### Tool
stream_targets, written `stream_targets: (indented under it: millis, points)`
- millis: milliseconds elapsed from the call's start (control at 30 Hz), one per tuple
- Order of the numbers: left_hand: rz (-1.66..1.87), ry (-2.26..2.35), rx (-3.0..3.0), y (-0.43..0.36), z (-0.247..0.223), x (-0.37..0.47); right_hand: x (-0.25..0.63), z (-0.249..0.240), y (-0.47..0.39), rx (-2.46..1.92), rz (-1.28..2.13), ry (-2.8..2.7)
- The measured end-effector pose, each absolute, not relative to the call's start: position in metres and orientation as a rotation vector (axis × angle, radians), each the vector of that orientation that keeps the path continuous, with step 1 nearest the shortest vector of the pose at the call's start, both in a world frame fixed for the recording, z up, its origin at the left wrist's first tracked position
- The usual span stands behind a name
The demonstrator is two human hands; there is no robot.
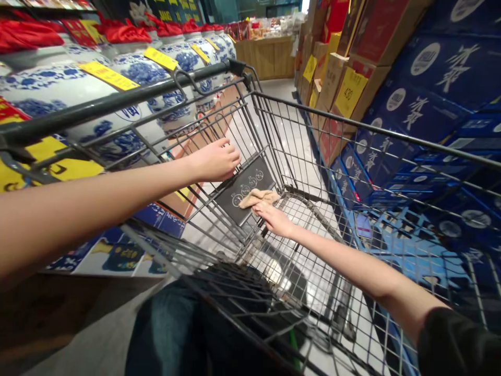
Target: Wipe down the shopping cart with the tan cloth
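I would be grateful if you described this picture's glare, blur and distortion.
Head view: bright glare spots the floor beneath the cart; head view: the dark trousers look soft, with little detail; head view: wide-angle stretching seems to tilt the blue boxes.

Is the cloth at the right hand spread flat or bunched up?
Bunched up: the tan cloth shows raised folds and an uneven outline beside the fingers of the right hand.
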State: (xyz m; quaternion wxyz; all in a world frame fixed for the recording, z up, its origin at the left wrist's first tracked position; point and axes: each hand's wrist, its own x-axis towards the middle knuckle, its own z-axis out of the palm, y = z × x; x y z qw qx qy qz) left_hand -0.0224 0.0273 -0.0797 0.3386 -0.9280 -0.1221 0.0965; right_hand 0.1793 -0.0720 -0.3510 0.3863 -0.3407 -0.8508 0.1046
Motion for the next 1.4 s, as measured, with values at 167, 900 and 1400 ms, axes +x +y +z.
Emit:
stream_targets:
  millis: [167, 900, 1400]
  points:
    - [0.241, -0.289, -2.427, 0.028, -0.081, -0.024, 0.163, -0.344, -0.063, -1.045, 0.185, -1.943]
    - [0.171, -0.386, -2.446, 0.04, -0.083, -0.012, 0.17, -0.286, -0.018, -1.027, 0.168, -2.052]
    - [0.2, -0.374, -2.462, 0.042, -0.079, -0.012, 0.161, -0.337, -0.038, -1.354, 0.209, -1.663]
